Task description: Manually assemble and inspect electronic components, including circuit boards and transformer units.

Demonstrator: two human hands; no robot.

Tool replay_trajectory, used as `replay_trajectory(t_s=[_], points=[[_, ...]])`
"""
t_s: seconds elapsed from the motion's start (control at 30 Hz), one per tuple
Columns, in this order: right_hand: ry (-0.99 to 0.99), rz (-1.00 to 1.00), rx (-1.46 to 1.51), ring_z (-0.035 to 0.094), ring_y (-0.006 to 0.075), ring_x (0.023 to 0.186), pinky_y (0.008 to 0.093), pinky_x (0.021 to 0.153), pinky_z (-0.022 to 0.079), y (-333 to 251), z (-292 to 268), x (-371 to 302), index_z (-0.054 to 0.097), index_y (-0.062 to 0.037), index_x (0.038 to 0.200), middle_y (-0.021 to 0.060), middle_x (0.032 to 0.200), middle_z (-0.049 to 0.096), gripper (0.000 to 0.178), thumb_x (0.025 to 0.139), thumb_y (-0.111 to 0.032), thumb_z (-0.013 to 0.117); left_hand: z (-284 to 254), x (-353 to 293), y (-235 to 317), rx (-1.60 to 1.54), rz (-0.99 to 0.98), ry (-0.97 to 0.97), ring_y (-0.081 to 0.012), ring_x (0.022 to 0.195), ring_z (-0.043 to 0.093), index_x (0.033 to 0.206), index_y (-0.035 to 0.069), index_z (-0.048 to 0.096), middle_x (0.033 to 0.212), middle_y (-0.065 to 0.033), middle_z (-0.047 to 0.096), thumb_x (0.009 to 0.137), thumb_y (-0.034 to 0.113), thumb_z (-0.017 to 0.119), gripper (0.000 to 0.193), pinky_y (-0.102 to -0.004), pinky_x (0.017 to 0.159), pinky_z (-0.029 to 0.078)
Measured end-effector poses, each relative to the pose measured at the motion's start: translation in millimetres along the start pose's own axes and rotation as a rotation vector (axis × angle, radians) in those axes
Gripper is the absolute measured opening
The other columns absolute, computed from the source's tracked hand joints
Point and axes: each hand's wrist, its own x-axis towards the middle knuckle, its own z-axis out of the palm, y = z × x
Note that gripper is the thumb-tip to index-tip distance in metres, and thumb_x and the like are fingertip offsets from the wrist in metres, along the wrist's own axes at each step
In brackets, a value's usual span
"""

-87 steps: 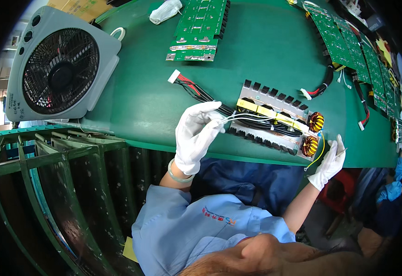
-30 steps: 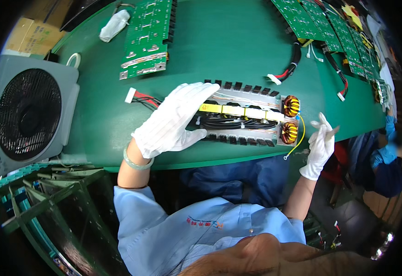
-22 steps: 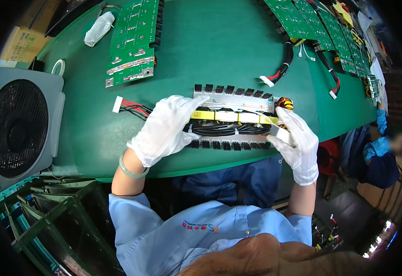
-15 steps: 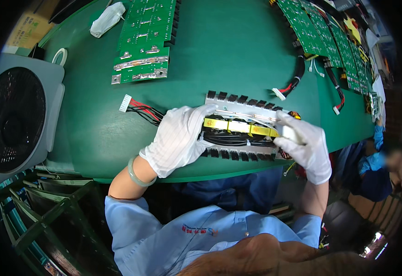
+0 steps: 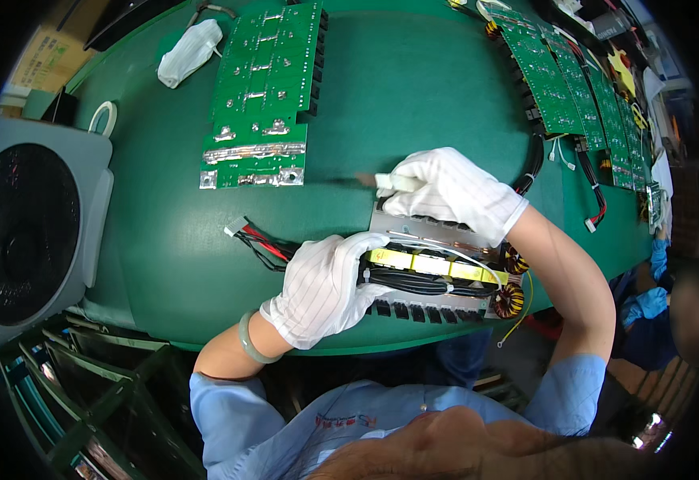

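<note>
A circuit board assembly (image 5: 433, 262) with grey metal strips, yellow-wrapped blocks, bundled black wires and black components along both long sides lies near the table's front edge. Around its left end my gloved left hand (image 5: 323, 290) is closed, thumb and fingers on the two sides. My gloved right hand (image 5: 451, 192) is over the far side of the assembly, closed on a small white tool (image 5: 396, 183). A blurred brownish tip sticks out from that tool to the left, too smeared to name. Copper-wound ring coils (image 5: 508, 301) sit at the assembly's right end.
A wire connector (image 5: 239, 227) with red and black leads lies left of my left hand. Beyond are a large green circuit board (image 5: 263, 104) and a white glove (image 5: 190, 54). A grey fan (image 5: 29, 216) stands at left. More boards (image 5: 543, 84) lie at right, with a co-worker past them.
My right hand has moved from the assembly's right end to its far left side, carrying the white tool. My left hand stays on the left end. The whole scene sits lower in view.
</note>
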Motion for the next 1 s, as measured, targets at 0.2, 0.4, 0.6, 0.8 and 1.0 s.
replay_trajectory(t_s=[0.2, 0.4, 0.6, 0.8, 1.0], points=[[-0.108, 0.161, -0.042, 0.037, 0.0097, 0.054, 0.0305, 0.048, 0.033, -14.4, -11.1, 6.7, 0.056, -0.0037, 0.067, 0.0019, 0.061, 0.05, 0.033, 0.089, -0.025, 0.069, -0.3, 9.4, -2.1, 0.014, 0.001, 0.006, -0.025, 0.068, 0.059, 0.119, 0.003, 0.05, 0.098, -0.0087, 0.063, 0.078, 0.031, 0.075, 0.056, -0.0367, 0.06, 0.044], [-0.09, 0.103, 0.308, 0.035, 0.0065, 0.049, 0.0272, 0.045, 0.03, 15.1, -3.6, 12.3, 0.059, -0.0034, 0.068, -0.0043, 0.054, 0.044, 0.033, 0.091, -0.026, 0.067, 0.5, 15.9, -0.6, 0.053, 0.035, 0.034, -0.0239, 0.065, 0.06, 0.115, 0.002, 0.05, 0.102, -0.0087, 0.065, 0.083, 0.036, 0.072, 0.051, -0.0357, 0.058, 0.045], [-0.03, -0.088, -0.105, 0.041, 0.0102, 0.051, 0.0292, 0.049, 0.037, 9.1, -19.7, 5.4, 0.062, -0.003, 0.073, 0.0023, 0.058, 0.047, 0.03, 0.091, -0.026, 0.068, -1.3, 17.8, -1.1, 0.062, -0.03, 0.024, -0.0242, 0.067, 0.061, 0.111, 0.003, 0.051, 0.101, -0.0091, 0.067, 0.081, 0.037, 0.075, 0.052, -0.0351, 0.058, 0.046], [0.092, -0.37, -0.169, 0.042, 0.0111, 0.047, 0.0324, 0.046, 0.032, 62.6, -12.7, -6.4, 0.064, -0.0043, 0.075, 0.0015, 0.054, 0.048, 0.021, 0.084, -0.022, 0.073, -1.8, 21.1, 2.9, 0.05, -0.037, 0.04, -0.0254, 0.072, 0.065, 0.108, 0.003, 0.053, 0.098, -0.0088, 0.066, 0.079, 0.037, 0.077, 0.051, -0.0344, 0.06, 0.047], [0.023, -0.042, -0.031, 0.046, 0.0115, 0.046, 0.0321, 0.046, 0.036, 43.7, -13.0, -12.2, 0.062, -0.0066, 0.072, 0.0016, 0.053, 0.049, 0.025, 0.084, -0.025, 0.074, -4.6, 19.4, 5.0, 0.084, -0.038, 0.037, -0.0257, 0.08, 0.065, 0.106, 0.003, 0.054, 0.098, -0.0087, 0.066, 0.08, 0.037, 0.076, 0.047, -0.0344, 0.065, 0.048]])
